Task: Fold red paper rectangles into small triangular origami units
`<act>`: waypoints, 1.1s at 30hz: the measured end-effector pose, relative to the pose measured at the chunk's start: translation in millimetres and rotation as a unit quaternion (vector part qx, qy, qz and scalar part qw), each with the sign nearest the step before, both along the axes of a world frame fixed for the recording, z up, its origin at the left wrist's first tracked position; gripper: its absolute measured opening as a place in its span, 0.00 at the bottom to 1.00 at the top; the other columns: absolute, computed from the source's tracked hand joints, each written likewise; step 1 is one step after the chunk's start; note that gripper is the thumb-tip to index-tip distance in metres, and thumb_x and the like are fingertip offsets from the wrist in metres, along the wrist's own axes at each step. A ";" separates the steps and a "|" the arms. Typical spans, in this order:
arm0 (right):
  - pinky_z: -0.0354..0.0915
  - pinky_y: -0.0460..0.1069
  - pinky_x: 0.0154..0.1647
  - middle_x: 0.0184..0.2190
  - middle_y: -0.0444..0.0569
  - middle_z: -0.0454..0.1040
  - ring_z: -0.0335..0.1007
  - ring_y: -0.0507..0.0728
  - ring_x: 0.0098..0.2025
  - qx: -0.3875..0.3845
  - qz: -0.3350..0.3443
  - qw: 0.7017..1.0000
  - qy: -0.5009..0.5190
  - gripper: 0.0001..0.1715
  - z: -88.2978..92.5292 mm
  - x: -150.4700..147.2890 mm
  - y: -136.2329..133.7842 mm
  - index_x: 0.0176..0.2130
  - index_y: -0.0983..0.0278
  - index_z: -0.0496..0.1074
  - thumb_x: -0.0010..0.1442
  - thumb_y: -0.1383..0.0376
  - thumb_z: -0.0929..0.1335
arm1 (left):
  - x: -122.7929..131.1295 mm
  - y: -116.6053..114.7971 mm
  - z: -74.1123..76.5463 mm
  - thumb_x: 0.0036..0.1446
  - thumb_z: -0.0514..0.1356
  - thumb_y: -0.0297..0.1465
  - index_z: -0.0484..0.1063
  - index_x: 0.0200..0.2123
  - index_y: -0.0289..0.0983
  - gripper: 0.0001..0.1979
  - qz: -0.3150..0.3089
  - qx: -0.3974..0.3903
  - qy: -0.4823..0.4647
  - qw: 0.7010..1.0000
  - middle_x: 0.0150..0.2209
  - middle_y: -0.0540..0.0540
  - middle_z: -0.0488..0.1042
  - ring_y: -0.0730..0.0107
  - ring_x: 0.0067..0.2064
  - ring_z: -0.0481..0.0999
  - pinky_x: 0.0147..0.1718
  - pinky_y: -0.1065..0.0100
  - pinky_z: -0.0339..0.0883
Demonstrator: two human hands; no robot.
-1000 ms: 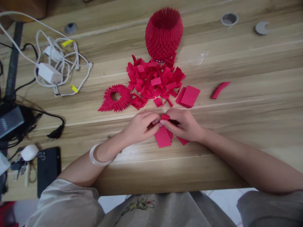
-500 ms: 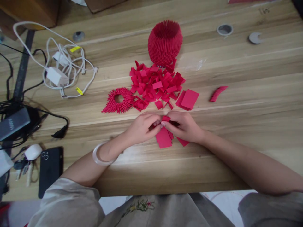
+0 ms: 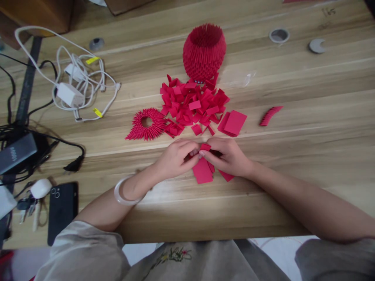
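Note:
Between my fingertips is a small folded piece of red paper (image 3: 205, 147). My left hand (image 3: 179, 157) pinches it from the left, and my right hand (image 3: 230, 156) grips it from the right with thumb and fingers. Flat red paper rectangles (image 3: 202, 173) lie on the table below my hands, partly covered by them. Just beyond my hands is a heap of folded red paper pieces (image 3: 191, 102). A small stack of red paper rectangles (image 3: 236, 123) sits at the heap's right, and a spiky red paper ring (image 3: 147, 123) at its left.
Behind the heap stands a round red paper vase (image 3: 204, 52). A short curved row of red pieces (image 3: 269, 116) lies at right. On the left are tangled white cables (image 3: 84, 82), a black power adapter (image 3: 17, 152), a phone (image 3: 63, 212) and keys (image 3: 29, 205).

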State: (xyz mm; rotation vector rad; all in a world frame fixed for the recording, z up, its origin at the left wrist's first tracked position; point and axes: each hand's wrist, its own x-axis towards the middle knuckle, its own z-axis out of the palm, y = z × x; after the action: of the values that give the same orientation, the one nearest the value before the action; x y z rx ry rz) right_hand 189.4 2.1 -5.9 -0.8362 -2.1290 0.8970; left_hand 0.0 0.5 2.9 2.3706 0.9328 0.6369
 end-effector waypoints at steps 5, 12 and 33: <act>0.52 0.45 0.26 0.18 0.40 0.54 0.52 0.48 0.23 -0.004 0.004 1.000 -0.006 0.18 0.0 0.3 0.1 0.21 0.64 0.55 0.61 0.67 0.62 | 0.1 -0.1 0.8 0.58 0.53 0.28 0.62 0.26 0.35 0.08 0.001 -0.002 0.000 1.000 0.24 0.50 0.64 0.74 0.27 0.64 0.28 0.72 0.60; 0.51 0.45 0.26 0.18 0.40 0.54 0.52 0.48 0.23 -0.008 0.001 1.000 -0.004 0.18 0.8 0.1 -0.1 0.21 0.64 0.54 0.61 0.67 0.63 | 0.3 0.0 0.2 0.58 0.53 0.28 0.62 0.26 0.35 0.08 -0.001 0.000 -0.004 1.000 0.23 0.50 0.64 0.74 0.26 0.64 0.28 0.72 0.60; 0.51 0.45 0.24 0.18 0.40 0.54 0.51 0.48 0.22 -0.015 -0.003 1.000 -0.006 0.18 2.4 0.9 0.3 0.21 0.64 0.55 0.60 0.67 0.63 | -0.8 -0.1 -1.0 0.58 0.52 0.28 0.63 0.27 0.35 0.07 0.001 -0.006 -0.001 1.000 0.25 0.50 0.65 0.74 0.28 0.65 0.30 0.71 0.62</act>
State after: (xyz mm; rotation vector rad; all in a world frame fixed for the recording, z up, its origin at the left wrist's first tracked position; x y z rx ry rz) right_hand 190.3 2.4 -3.5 -0.8635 -2.1267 0.9245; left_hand -0.8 0.4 1.9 2.3573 0.9344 0.6328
